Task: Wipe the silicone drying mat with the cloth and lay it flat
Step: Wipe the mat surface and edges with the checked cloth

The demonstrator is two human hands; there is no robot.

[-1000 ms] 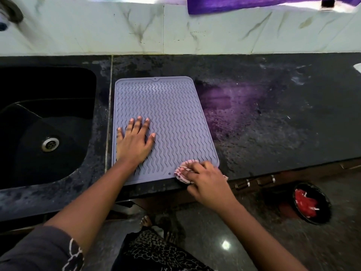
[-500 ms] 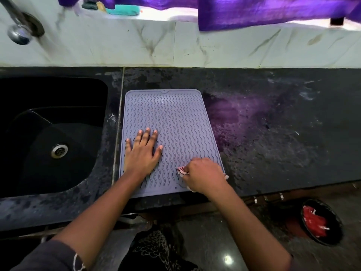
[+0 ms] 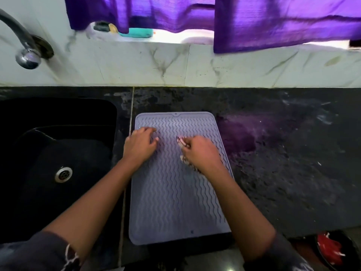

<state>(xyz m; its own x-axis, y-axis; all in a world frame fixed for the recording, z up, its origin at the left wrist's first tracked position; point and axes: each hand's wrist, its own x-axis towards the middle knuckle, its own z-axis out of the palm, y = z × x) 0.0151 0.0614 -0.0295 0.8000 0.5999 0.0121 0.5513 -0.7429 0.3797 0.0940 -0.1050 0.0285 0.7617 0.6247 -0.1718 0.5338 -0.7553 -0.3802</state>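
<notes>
Sweeping in from the left: a dark curved tap (image 3: pixel 27 53) hangs over the black sink (image 3: pixel 109 106), with a steel drain (image 3: pixel 63 174) down in the basin. Just right of the sink's rim comes the left hand (image 3: pixel 139 145), sitting on the far-left part of the silicone drying mat (image 3: pixel 175 202), fingers loosely bent, tips down on the ridges, gripping nothing. The mat itself, grey-lilac with wavy ribs, lies flat on the black counter (image 3: pixel 293 163) right beside the sink. Its long axis runs from the counter's front edge away toward the marble wall (image 3: pixel 234 67), and the little notch in its far short edge points at that wall. One small dark mark sits by the mat's near edge, too small to read. Next across is the right hand (image 3: pixel 201 153), on the far-right half of the mat, fingers curled tight round a bunched cloth (image 3: pixel 181 142). Pink-and-white bits poke out at the fingertips and under the palm, pressed onto the mat. Further right the counter shows a purple sheen, a purple curtain (image 3: pixel 273 22) hangs above, and in the bottom corner sits a dark bowl (image 3: pixel 320 253) with something red inside.
</notes>
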